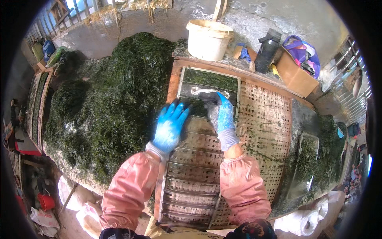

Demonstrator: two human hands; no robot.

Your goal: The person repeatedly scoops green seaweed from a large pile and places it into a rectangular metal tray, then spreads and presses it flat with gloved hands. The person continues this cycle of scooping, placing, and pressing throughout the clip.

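Both hands wear blue-and-white knit gloves below pink sleeve covers. My left hand (170, 127), fingers spread, lies over the left edge of a slatted metal frame (206, 149) on a woven mat. My right hand (219, 115) is bent over the frame's upper part, its dark fingertips blurred, just below a pale metal handle (209, 90) on a dark plate. Whether those fingers grip anything cannot be told. Dark green seaweed (215, 79) fills the frame's top section, and more lies between the hands. A large heap of seaweed (131, 83) rises at the left.
A wooden-edged woven mat (262, 119) stretches to the right. Behind, a ledge carries a white bucket (207, 44), a black flask (267, 52) and a cardboard box (297, 73). At right, a clear plastic tray (309, 146) sits among seaweed. White sacks (74, 194) lie below left.
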